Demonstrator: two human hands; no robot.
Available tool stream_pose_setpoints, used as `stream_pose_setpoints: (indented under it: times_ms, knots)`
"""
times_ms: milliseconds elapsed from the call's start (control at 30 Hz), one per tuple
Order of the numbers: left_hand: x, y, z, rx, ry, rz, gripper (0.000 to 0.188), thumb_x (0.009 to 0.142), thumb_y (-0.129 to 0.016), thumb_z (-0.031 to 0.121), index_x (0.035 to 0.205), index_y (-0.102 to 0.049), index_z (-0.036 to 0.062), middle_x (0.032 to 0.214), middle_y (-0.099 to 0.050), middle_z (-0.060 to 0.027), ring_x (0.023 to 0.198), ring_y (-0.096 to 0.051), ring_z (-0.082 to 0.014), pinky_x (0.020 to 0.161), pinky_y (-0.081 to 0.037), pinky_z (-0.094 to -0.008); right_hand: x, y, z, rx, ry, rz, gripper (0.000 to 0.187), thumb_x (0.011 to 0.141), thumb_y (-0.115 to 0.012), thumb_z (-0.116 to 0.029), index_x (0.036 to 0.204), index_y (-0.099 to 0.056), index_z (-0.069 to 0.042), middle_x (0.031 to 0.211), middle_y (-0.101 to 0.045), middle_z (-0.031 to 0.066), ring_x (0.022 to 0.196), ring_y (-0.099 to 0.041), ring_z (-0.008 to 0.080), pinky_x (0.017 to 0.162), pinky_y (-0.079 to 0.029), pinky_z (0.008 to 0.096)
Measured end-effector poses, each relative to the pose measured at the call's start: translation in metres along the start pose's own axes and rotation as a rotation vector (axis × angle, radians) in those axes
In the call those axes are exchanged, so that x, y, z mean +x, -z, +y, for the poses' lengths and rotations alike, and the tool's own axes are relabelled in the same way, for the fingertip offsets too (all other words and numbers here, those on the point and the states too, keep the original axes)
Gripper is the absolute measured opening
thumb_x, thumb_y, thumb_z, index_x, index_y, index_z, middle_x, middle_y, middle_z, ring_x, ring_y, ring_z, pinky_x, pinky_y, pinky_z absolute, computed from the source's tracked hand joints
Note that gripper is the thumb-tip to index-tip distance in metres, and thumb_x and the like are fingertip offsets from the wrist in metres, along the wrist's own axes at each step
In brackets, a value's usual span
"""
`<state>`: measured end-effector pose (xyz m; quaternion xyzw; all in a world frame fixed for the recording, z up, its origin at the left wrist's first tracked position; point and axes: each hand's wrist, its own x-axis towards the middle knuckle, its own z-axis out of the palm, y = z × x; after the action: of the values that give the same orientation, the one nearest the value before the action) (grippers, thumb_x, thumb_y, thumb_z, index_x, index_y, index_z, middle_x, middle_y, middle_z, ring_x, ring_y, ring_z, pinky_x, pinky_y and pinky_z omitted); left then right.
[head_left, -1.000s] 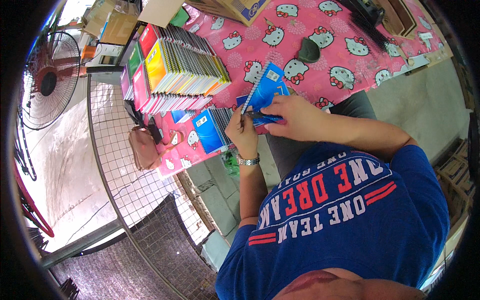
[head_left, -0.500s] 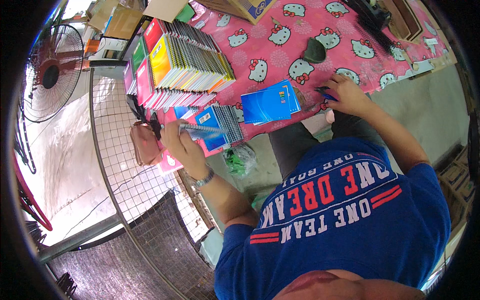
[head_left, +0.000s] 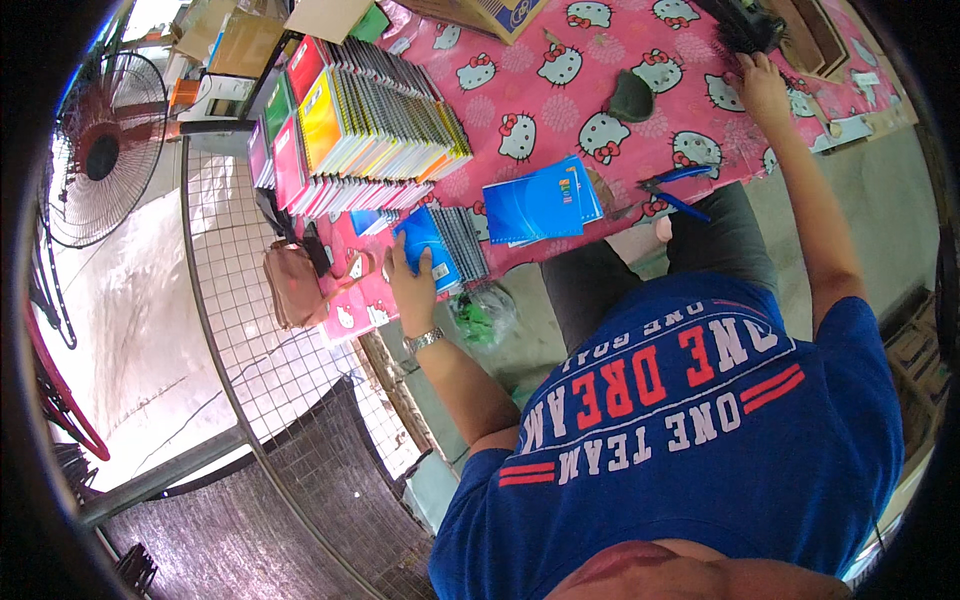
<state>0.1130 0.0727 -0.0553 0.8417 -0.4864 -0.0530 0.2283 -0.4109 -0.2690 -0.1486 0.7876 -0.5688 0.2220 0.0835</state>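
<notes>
Left hand point(head_left: 412, 285): fingers spread against the cover of the end book in the row of blue notebooks point(head_left: 455, 240), touching it, not closed around it; row stands at the near edge of the table point(head_left: 555, 112), toward its left end. Metal watch point(head_left: 424, 341) on that wrist. Right hand point(head_left: 765, 95): arm stretched toward the far right corner, fingertips at the black wire pieces point(head_left: 742, 35); cannot tell whether they grasp any. Loose blue notebooks point(head_left: 535, 205) lie overlapped and flat at the middle of the near edge. Just right of these, blue-handled pliers point(head_left: 656, 187) lie with jaws toward the notebooks, one handle reaching past the near edge. Taller stacks of coloured notebooks point(head_left: 375, 125) occupy the left end, behind the blue row. Dark green piece point(head_left: 631, 97) lies farther in, between pliers and far edge.
</notes>
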Motion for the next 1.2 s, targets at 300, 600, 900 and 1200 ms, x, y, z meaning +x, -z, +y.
stream_pose_setpoints:
  times_ms: [300, 600, 900, 1200]
  knots:
    - [-0.005, 0.001, -0.026, -0.073, -0.036, -0.048, 0.052, 0.095, -0.058, 0.027, 0.142, -0.045, 0.0106, 0.14, -0.043, -0.0305, 0.132, -0.04, -0.043, 0.107, -0.036, -0.0461, 0.015, -0.016, 0.027, -0.305, 0.082, -0.195, 0.026, 0.089, -0.051, -0.014, 0.112, -0.059, -0.007, 0.107, -0.058, 0.0127, 0.098, -0.062, 0.0315, 0.081, -0.054, 0.0429]
    - [-0.02, -0.021, 0.14, 0.037, -0.697, -0.034, 0.03, 0.084, -0.069, 0.018, 0.111, -0.063, 0.0058, 0.123, -0.058, -0.0171, 0.117, -0.052, -0.0369, 0.1, -0.04, -0.0479, 0.013, 0.037, -0.045, 0.425, 0.114, 0.086, 0.041, 0.086, -0.052, -0.009, 0.127, -0.056, -0.009, 0.112, -0.055, 0.0185, 0.103, -0.058, 0.0395, 0.089, -0.047, 0.045]
    - [-0.014, -0.021, 0.17, 0.098, -0.838, -0.274, 0.026, 0.081, -0.064, 0.009, 0.107, -0.064, 0.0069, 0.109, -0.065, -0.0112, 0.099, -0.062, -0.0301, 0.08, -0.05, -0.04, -0.029, 0.102, -0.168, 0.887, 0.269, -0.26, 0.031, 0.091, -0.058, -0.015, 0.12, -0.062, -0.005, 0.098, -0.061, 0.0173, 0.098, -0.06, 0.036, 0.082, -0.05, 0.0419]
    - [0.004, -0.039, 0.197, 0.039, -0.768, -0.044, 0.021, 0.083, -0.06, 0.012, 0.103, -0.06, 0.0038, 0.101, -0.062, -0.0146, 0.099, -0.056, -0.0339, 0.094, -0.038, -0.0456, -0.028, 0.113, -0.204, 1.122, 0.501, -0.24, 0.031, 0.085, -0.066, -0.014, 0.115, -0.067, -0.01, 0.087, -0.059, 0.0112, 0.084, -0.06, 0.0286, 0.073, -0.05, 0.0387]
